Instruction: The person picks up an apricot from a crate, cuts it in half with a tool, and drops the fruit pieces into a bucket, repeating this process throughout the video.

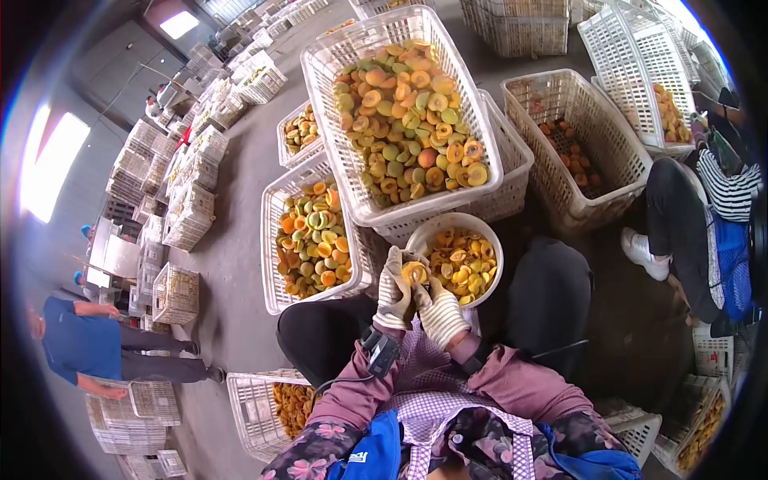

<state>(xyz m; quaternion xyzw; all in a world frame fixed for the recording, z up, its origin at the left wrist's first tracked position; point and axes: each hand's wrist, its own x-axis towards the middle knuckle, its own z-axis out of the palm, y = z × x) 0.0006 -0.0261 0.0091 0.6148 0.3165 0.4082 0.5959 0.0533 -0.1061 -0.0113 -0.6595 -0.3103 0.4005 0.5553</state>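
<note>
Fruit piece (415,274), yellow-orange, is up at the fingertips of both hands, just left of the tub (498,254) and above the lap. Looks cut; pit or tool not readable at this size.

Left hand (393,290): gloved, fingers curled nearly closed around the piece, gripping it. Right hand (440,310): gloved, fingers bent in and meeting the left at the piece's lower edge. Can't tell if the right has its own grip or just presses; fingertips are partly hidden.

Tub: white, round, between the knees, filled with yellow-orange cut pieces (472,268).

Top crate (376,214): white, beyond the tub, loaded with green and orange fruit, many halved. Sits on a lower crate (512,178). Left crate (269,256): just beside the stack, more cut fruit. Right crate (592,202): a layer of orange pieces low down. Rear-left crate (248,412), by the left elbow: darker orange pieces.

Wrists: black device (381,352) on the left, dark band (478,358) on the right.

Others: seated co-worker (720,192) at far right, striped top; person in blue shirt (84,336) standing at far left, near stacked crates (189,216).
</note>
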